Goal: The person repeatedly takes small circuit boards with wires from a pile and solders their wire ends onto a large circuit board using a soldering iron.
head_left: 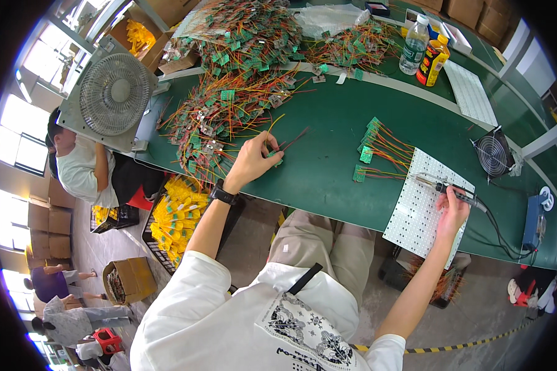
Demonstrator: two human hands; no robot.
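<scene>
Next to the large heap of wired circuit boards (229,114), my left hand (252,161) pinches a small green circuit board (278,162), mostly hidden by the fingers. Thin wires stick out from it. My right hand (453,213) is wrapped round a soldering iron (440,187), its tip pointing left above a white perforated panel (408,213) that overhangs the table's front edge. Along the panel's left side lies a row of green circuit boards (366,153), their orange and red wires reaching onto the panel.
A bench fan (114,93) stands at the left, a small black fan (494,154) at the right. Behind are a water bottle (413,46) and a yellow-labelled drink bottle (433,60). A blue soldering station (534,222) sits far right. A crate of yellow parts (178,216) stands below. Another person sits at left.
</scene>
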